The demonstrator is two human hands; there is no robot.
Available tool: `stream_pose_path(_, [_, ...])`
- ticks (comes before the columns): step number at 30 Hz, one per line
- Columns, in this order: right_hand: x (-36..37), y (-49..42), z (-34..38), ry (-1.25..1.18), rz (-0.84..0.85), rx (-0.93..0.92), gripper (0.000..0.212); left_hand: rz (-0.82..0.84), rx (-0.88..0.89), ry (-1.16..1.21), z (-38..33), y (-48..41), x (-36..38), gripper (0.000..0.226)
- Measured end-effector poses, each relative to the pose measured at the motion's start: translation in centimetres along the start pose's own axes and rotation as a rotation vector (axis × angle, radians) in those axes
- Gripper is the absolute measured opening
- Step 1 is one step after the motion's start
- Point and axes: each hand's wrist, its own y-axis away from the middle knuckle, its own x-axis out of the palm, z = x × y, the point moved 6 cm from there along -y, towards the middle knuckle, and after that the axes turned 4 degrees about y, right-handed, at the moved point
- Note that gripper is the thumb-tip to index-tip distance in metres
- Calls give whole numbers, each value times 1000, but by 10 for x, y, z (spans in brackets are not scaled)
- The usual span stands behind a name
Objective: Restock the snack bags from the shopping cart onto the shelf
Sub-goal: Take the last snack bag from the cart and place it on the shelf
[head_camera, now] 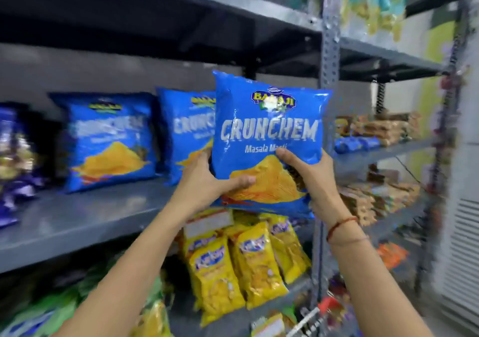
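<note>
I hold a blue Crunchem chips bag upright in front of the grey metal shelf. My left hand grips its lower left edge, thumb across the front. My right hand grips its lower right side. Two more blue Crunchem bags stand on the shelf: one at the left and one just behind the held bag. At the bottom right a bit of the shopping cart shows, blurred.
Purple bags stand at the shelf's far left. Yellow snack bags fill the shelf below, green ones lower left. A perforated upright post divides the bays; the right bay holds brown packets.
</note>
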Motion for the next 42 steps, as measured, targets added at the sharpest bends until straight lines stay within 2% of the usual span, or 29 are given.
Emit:
stream_pose_path(2, [39,-10,10,-45,86,-29,23,-84,4,-18,0,1,-38,64])
stream_pose_path(5, [95,-16,16,-71,172,-15,70,-176,-29,-19,7,9,-87,64])
stream_pose_path(8, [148,-15,18,-73,258,3,97,-248,-65,-38,17,18,-130,62])
stream_pose_path(9, [164,-12,20,-77,294,24,97,-273,-79,-48,22,22,-144,63])
stream_pose_path(11, [193,-5,21,-96,350,35,67,-314,-123,-58,32,28,-167,65])
stream_pose_path(12, [207,-2,20,-91,380,31,58,-334,-146,-58,39,31,-177,66])
stream_pose_path(15, [242,6,15,-69,431,44,45,-372,-209,-65,59,37,-202,67])
stream_pose_path(17, [263,7,8,-83,468,33,38,-370,-246,-60,72,37,-213,77])
stream_pose_path(18, [271,5,3,-74,476,38,40,-369,-267,-54,78,36,-217,79])
stream_pose_path(22, [294,-1,-13,-36,499,41,50,-392,-314,-55,101,29,-224,56])
stream_pose_path(26, [306,-9,-31,3,495,83,42,-418,-387,-30,126,22,-225,63])
stream_pose_path(32, [314,-15,-40,92,475,84,48,-430,-426,-23,140,16,-225,80])
stream_pose_path(34, [315,-16,-40,118,466,77,51,-432,-426,-37,141,15,-226,78])
stream_pose_path(38, [311,-9,-38,167,431,108,67,-431,-435,-124,135,20,-224,61])
stream_pose_path(40, [307,-1,-34,179,418,80,84,-419,-394,-229,126,28,-223,73])
stream_pose_path(42, [301,8,-26,296,350,-43,99,-419,-346,-358,114,41,-224,89])
